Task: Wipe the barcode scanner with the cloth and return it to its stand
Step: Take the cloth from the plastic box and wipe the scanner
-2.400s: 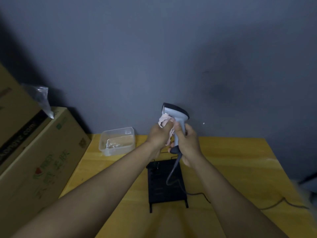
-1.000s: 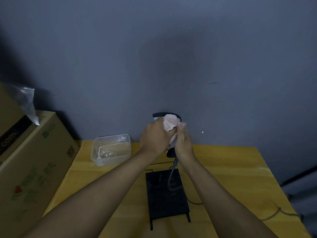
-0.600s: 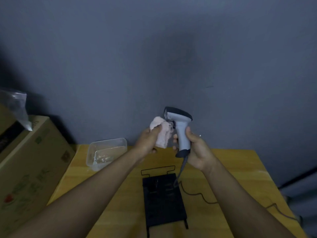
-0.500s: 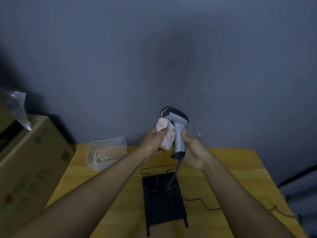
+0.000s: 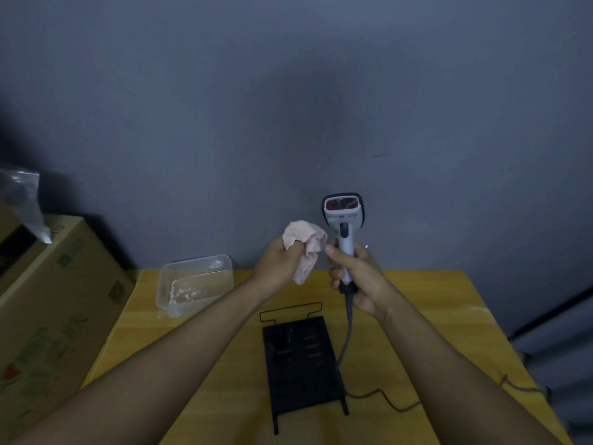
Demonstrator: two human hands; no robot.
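My right hand (image 5: pixel 359 277) grips the handle of the grey barcode scanner (image 5: pixel 343 220), held upright above the table with its scan window facing me. Its cable (image 5: pixel 348 329) hangs down past the black stand (image 5: pixel 301 364) lying flat on the yellow table (image 5: pixel 426 309). My left hand (image 5: pixel 279 263) holds a bunched pale pink cloth (image 5: pixel 305 242) just left of the scanner, a small gap apart from it.
A clear plastic container (image 5: pixel 195 284) sits at the table's back left. Cardboard boxes (image 5: pixel 48 303) stand beyond the left edge, with a plastic bag (image 5: pixel 25 200) on top. A grey wall is close behind. The cable trails off to the right edge.
The scanner has turned so its window faces me. The cloth has come off the scanner head and moved slightly left.
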